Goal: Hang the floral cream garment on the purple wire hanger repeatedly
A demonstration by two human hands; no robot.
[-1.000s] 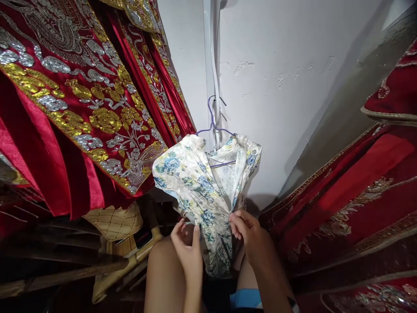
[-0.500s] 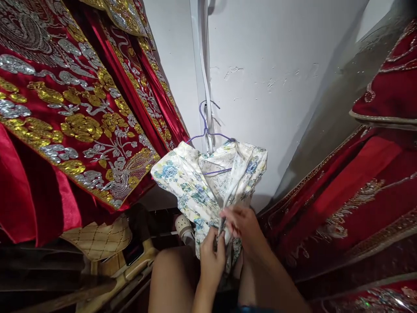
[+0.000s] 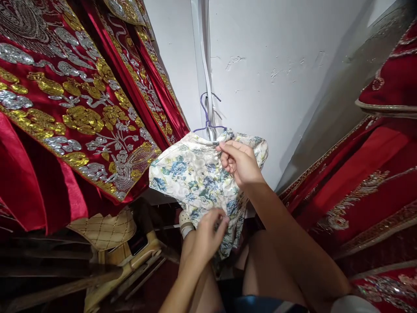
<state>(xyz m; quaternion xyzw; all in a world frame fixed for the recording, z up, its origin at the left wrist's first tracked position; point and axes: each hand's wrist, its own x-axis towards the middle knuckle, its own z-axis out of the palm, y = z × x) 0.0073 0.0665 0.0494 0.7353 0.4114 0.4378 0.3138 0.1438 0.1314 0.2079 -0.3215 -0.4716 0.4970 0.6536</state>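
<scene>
Half curling the left hand [image 3: 211,234], hold unclear — pinching the floral garment [image 3: 192,169] in the right hand [image 3: 239,161], sensibly by its neckline [image 3: 202,141] — likely handling soft, light.

The garment [image 3: 192,174] is thin, smooth cloth with a soft sheen. Glossy satin and glittering sequins make up the red hanging [image 3: 83,119]. The wall [image 3: 276,39] is painted, rough where chipped; the chair [image 3: 148,248] looks like smooth wood.
</scene>
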